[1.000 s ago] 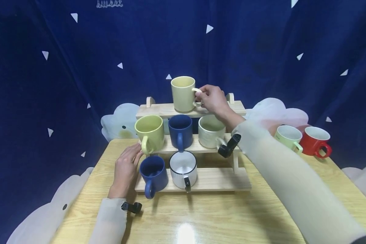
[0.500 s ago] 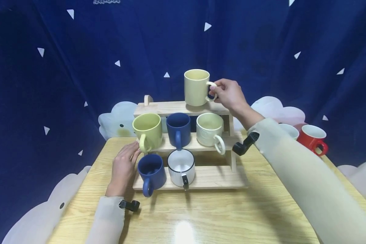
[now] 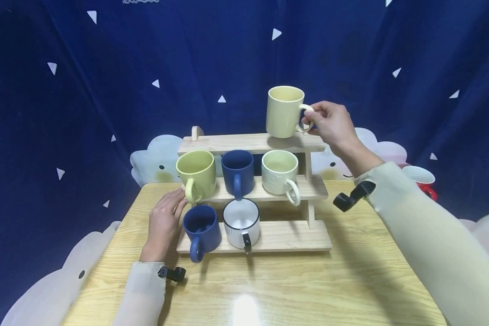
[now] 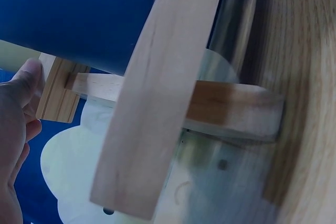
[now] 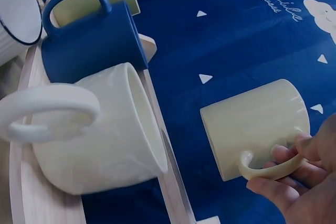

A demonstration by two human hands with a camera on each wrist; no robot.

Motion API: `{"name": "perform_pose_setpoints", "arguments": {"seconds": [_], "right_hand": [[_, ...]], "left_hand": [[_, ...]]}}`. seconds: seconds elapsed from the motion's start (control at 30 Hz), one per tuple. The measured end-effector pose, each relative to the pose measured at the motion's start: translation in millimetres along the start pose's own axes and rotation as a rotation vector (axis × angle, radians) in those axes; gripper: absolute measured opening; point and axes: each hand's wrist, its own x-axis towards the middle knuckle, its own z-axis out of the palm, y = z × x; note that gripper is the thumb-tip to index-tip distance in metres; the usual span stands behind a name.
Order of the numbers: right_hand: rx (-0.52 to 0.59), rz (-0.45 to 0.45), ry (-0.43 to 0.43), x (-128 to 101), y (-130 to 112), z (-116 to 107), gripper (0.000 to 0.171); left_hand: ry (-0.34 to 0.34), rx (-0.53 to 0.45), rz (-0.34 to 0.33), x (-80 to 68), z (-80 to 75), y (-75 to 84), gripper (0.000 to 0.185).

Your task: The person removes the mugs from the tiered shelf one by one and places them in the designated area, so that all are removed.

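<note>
My right hand (image 3: 334, 124) pinches the handle of a pale yellow mug (image 3: 284, 113), also seen in the right wrist view (image 5: 252, 129). The mug is upright, over the right part of the top shelf of a wooden tiered rack (image 3: 228, 144). At the rack's left side, my left hand (image 3: 165, 222) holds the end of the middle shelf, its thumb (image 4: 32, 72) against the wood in the left wrist view. That shelf bears a yellow-green mug (image 3: 197, 174), a blue mug (image 3: 237, 170) and a cream mug (image 3: 278, 174).
On the bottom shelf stand another blue mug (image 3: 203, 231) at the left and a white black-rimmed mug (image 3: 240, 222) beside it. A red mug (image 3: 428, 190), partly hidden by my right sleeve, stands at the table's right. A dark blue curtain (image 3: 228, 54) hangs behind.
My right hand has carried the pale yellow mug up and to the right along the top shelf. The left hand keeps its place at the rack.
</note>
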Motion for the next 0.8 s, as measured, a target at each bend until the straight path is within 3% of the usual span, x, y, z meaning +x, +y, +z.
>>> {"name": "perform_pose_setpoints", "arguments": {"seconds": [0.5, 0.8], "right_hand": [[-0.061, 0.049, 0.044, -25, 14, -37, 0.035], [-0.024, 0.064, 0.106, -39, 34, -64, 0.026]], "left_hand": [[0.002, 0.016, 0.008, -0.5, -3.9, -0.1, 0.029], [-0.005, 0.005, 0.006, -1.6, -3.4, 0.9, 0.029]]}}
